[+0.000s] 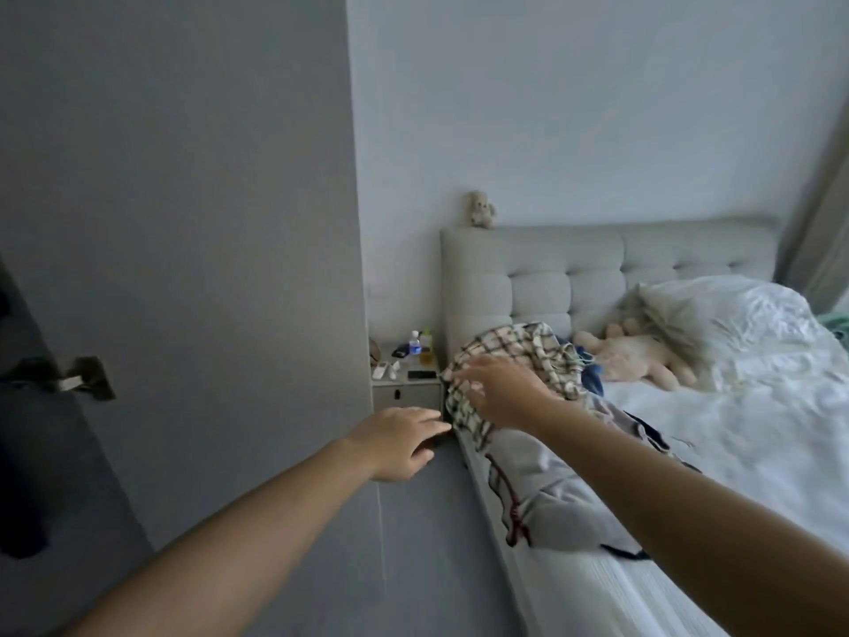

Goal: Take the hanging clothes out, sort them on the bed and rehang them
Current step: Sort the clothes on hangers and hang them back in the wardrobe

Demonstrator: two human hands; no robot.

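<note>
A pile of clothes lies along the left edge of the bed (735, 429). On top at the far end is a cream shirt with dark checks (528, 356). A grey garment with dark red trim (551, 489) lies nearer me. My right hand (500, 393) reaches out over the checked shirt with fingers spread, holding nothing. My left hand (399, 441) stretches forward beside the bed's edge, fingers straight, its tips close to the hanging hem of the checked shirt. Whether it touches the cloth is unclear.
A grey wardrobe side (183, 223) fills the left. A nightstand (406, 390) with bottles, a phone and a remote stands beyond my hands. A padded headboard (597, 259) carries a small teddy (481, 209). A plush toy (638, 356) and pillows lie on the bed.
</note>
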